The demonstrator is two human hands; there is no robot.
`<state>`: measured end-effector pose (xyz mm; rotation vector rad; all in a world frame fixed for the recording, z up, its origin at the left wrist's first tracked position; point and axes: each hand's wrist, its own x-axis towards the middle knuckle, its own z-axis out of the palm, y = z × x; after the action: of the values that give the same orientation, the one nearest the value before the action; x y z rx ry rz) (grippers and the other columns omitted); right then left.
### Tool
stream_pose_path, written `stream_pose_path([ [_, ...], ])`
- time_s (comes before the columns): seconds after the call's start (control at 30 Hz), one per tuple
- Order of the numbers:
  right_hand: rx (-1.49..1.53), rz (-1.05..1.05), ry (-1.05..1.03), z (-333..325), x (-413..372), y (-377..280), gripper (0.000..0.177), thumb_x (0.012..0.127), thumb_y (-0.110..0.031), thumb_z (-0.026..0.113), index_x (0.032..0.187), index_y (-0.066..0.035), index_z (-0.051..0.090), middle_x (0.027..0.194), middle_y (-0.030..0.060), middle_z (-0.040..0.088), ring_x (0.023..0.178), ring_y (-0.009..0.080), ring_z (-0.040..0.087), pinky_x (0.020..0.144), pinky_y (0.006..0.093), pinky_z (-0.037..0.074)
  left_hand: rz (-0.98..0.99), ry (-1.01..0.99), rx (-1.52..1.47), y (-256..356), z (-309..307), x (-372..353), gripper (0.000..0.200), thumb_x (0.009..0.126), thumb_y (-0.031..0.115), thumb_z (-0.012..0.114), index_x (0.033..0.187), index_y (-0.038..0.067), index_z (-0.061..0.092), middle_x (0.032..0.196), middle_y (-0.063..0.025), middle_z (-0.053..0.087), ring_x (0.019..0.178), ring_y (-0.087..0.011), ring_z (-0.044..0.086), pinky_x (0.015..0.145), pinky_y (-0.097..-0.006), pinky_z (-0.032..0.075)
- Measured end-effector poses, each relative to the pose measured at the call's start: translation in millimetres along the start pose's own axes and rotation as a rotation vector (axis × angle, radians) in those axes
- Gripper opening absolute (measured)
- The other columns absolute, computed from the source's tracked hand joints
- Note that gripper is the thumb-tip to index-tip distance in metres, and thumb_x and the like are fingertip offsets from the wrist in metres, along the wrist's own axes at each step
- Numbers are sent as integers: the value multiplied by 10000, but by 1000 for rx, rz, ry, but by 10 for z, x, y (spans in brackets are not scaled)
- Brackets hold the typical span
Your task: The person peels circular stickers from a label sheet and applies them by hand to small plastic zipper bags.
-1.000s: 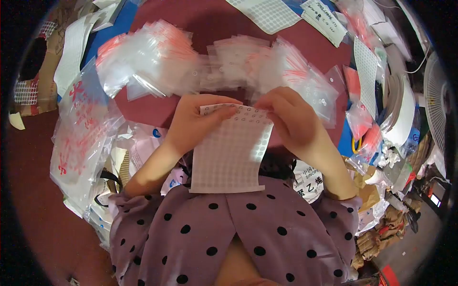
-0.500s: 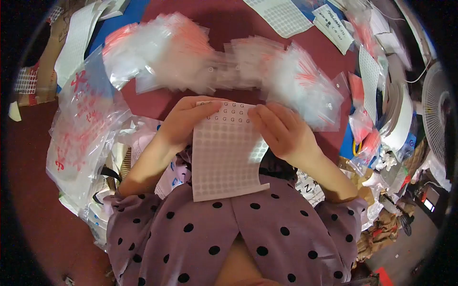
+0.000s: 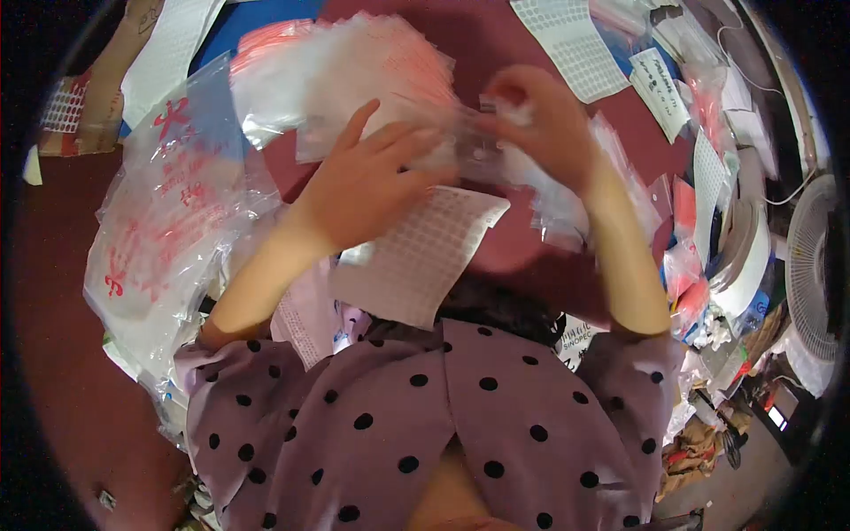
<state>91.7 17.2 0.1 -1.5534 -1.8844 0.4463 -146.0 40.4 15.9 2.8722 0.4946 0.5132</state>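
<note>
Right hand (image 3: 542, 115): raised over the maroon counter (image 3: 460, 35); fingers closed in a pinch on the top edge of a small clear zip bag (image 3: 482, 152), which hangs blurred between the two hands, above the counter and just past the far edge of the sticker sheet.

Left hand (image 3: 376, 177): fingers spread and loosely extended, not closed on anything; fingertips touch the near side of the small clear zip bag; palm lies over the upper corner of the sticker sheet.

Sticker sheet (image 3: 425, 257): white, printed with rows of small round dots; lies tilted at the counter's near edge, partly under the left hand, lower end against the polka-dot garment (image 3: 425, 416).

Pile of small zip bags (image 3: 354, 66): clear with red seals, heaped beyond the hands.

Large plastic bag with red print (image 3: 168, 203): left of the left forearm.

Second dot sheet (image 3: 571, 44): flat at far right; handwritten label (image 3: 660, 80) just beside it.

Fan (image 3: 810, 265): at right edge.
</note>
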Motion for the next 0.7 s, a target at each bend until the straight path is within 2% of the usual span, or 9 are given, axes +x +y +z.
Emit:
stream_pose_path([
  [0.03, 6, -4, -2, 119, 34, -47, 327, 638, -166, 761, 891, -50, 591, 853, 69, 603, 770, 207, 562, 674, 329, 441, 7, -62, -13, -55, 98, -61, 333, 747, 153, 599, 1080, 173, 600, 1057, -25, 566, 1024, -232, 510, 929, -399, 377],
  [0.1, -349, -106, -74, 301, 91, -131, 402, 577, -199, 780, 859, -59, 530, 823, 71, 548, 786, 268, 530, 675, 377, 426, 6, -130, -26, -117, 169, -176, 344, 755, 159, 592, 1099, 176, 588, 1048, -26, 570, 1022, -225, 515, 936, -400, 370],
  [0.2, -326, -39, -159, 154, 184, -115, 447, 541, -198, 788, 836, -55, 484, 819, 82, 506, 812, 306, 508, 684, 403, 414, 23, -166, -175, -75, 222, -348, 368, 750, 189, 595, 1117, 181, 573, 1102, -25, 568, 1067, -219, 509, 951, -404, 367],
  [0.27, -376, -10, -191, 114, 205, -121, 438, 554, -171, 780, 859, -49, 490, 839, 88, 510, 827, 306, 513, 696, 395, 420, 41, 4, -124, -23, 325, -417, 375, 746, 210, 601, 1118, 177, 566, 1138, -25, 565, 1093, -207, 507, 933, -401, 380],
  [0.33, 99, -32, -238, 116, 225, -127, 396, 596, -100, 728, 900, -31, 485, 856, 122, 492, 851, 323, 514, 720, 378, 431, 30, 9, -108, 2, 340, -398, 378, 748, 213, 601, 1123, 179, 563, 1132, -27, 566, 1091, -209, 510, 926, -402, 385],
  [0.47, 377, 16, -350, 342, 212, -294, 367, 630, -50, 672, 938, -12, 477, 885, 140, 492, 857, 319, 527, 726, 353, 450, 19, 10, -102, 32, 370, -350, 390, 751, 210, 603, 1137, 184, 558, 1129, -37, 566, 1093, -216, 515, 915, -399, 395],
  [0.57, 101, -30, -346, 456, 160, -262, 367, 649, -26, 652, 974, 0, 482, 924, 144, 509, 836, 291, 546, 712, 343, 467, 50, 39, -105, -9, 435, -403, 386, 757, 213, 596, 1139, 183, 554, 1139, -36, 562, 1096, -217, 509, 923, -391, 396],
  [0.63, -111, -44, -252, 294, 192, -273, 303, 677, -57, 601, 963, -14, 512, 962, 190, 538, 853, 375, 555, 706, 433, 470, 55, 31, -67, 4, 424, -453, 376, 760, 215, 590, 1133, 179, 554, 1143, -37, 560, 1095, -221, 507, 926, -387, 397],
  [0.7, -68, -49, -254, 249, 244, -246, 300, 680, -63, 603, 964, -23, 517, 940, 184, 548, 854, 371, 558, 713, 437, 468, 70, 22, -26, 14, 430, -451, 367, 764, 218, 583, 1127, 174, 554, 1147, -38, 558, 1095, -226, 505, 930, -383, 397],
])
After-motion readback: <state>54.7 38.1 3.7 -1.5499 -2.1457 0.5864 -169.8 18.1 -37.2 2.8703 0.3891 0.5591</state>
